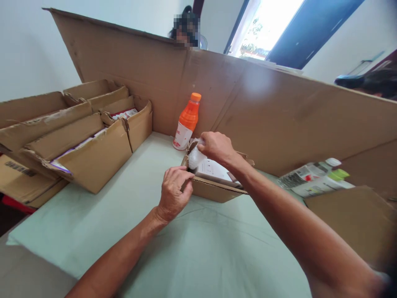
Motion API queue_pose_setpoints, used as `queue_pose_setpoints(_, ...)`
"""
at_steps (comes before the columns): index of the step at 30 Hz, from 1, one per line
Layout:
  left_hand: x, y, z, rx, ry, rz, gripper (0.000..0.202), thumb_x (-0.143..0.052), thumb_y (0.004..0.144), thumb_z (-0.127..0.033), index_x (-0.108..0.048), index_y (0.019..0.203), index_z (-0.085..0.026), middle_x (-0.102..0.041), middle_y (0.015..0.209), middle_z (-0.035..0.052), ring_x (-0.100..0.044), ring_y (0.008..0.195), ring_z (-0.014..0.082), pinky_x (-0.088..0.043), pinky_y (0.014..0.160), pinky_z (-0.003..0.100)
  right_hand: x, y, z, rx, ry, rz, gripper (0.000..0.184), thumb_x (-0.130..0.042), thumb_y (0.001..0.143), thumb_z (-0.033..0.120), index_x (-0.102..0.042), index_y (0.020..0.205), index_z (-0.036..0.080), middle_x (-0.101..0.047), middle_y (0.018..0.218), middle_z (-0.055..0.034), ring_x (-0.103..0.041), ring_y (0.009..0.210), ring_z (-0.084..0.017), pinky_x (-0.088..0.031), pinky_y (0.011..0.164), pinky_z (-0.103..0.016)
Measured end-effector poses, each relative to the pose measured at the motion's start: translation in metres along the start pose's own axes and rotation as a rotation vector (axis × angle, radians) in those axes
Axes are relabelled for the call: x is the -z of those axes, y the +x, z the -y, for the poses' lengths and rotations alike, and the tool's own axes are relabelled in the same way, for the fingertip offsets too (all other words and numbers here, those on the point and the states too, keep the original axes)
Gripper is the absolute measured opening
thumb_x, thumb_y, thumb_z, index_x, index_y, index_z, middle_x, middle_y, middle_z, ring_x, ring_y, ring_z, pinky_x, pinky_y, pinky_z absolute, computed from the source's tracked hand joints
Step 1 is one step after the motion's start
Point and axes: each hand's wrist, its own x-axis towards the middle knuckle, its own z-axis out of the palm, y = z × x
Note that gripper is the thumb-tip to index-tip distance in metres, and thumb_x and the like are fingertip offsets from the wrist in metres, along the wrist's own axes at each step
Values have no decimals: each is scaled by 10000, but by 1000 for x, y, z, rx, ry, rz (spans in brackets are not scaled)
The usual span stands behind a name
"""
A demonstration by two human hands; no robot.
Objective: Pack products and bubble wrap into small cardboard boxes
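In the middle of the table stands a small open cardboard box point(214, 192). My left hand point(175, 188) grips its near left corner, the fingers bent over the rim. My right hand point(217, 145) is closed on bubble wrap point(196, 158) at the left end of the box; part of the wrap is hidden under the fingers. A white printed item point(214, 169) lies inside the box, partly covered by my right forearm. Just behind the box, an orange bottle point(187, 122) with a white label stands upright.
Larger cardboard boxes point(102, 159) with packaged items stand on the left. At the right lie a clear bottle point(305, 174) and a white bottle point(319, 185) beside a cardboard piece point(356, 219). A tall cardboard panel point(263, 107) borders the green-covered table point(149, 256); a person's head shows beyond.
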Motion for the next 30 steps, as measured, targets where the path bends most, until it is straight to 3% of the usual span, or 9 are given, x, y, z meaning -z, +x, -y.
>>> queue_pose_setpoints(9, 1, -4, 1, 17, -28, -1, 197, -585, 846, -43, -655, 944, -199, -733, 873, 36, -674, 997, 231, -504, 905, 392, 11, -4, 6, 32, -214, 64, 276, -579, 886, 229, -737, 1098, 152, -757, 1055, -195, -710, 1056, -302, -522, 818, -324)
queue_pose_setpoints(16, 1, -5, 2, 17, -21, -2, 211, -570, 852, -51, -664, 961, -205, -734, 898, 40, -676, 1002, 221, -507, 899, 384, -21, -6, 26, 99, -63, 82, 293, -550, 900, 183, -724, 1129, 130, -740, 1132, -208, -701, 1073, -276, -502, 848, -301)
queue_pose_setpoints(22, 0, -6, 3, 17, -26, -3, 220, -563, 849, -50, -657, 967, -210, -735, 909, 39, -687, 981, 212, -518, 894, 379, -29, -9, 3, 105, 17, 135, 254, -542, 894, 292, -762, 978, 197, -781, 1001, -101, -724, 923, -224, -479, 715, -253)
queue_pose_setpoints(26, -1, -8, 3, 40, -51, 4, 236, -554, 850, -41, -655, 987, -204, -730, 959, 52, -682, 971, 201, -530, 894, 367, -34, -12, 8, 76, -21, 86, 264, -552, 893, 269, -759, 1021, 166, -763, 1071, -171, -708, 1022, -280, -490, 802, -317)
queue_pose_setpoints(30, -1, -13, 5, 84, -77, -18, 271, -540, 865, -51, -643, 1068, -199, -696, 1043, 70, -667, 1007, 186, -540, 920, 345, -35, -10, 18, 76, -8, 98, 270, -558, 896, 264, -757, 1017, 127, -756, 1075, -200, -713, 1011, -286, -491, 794, -317)
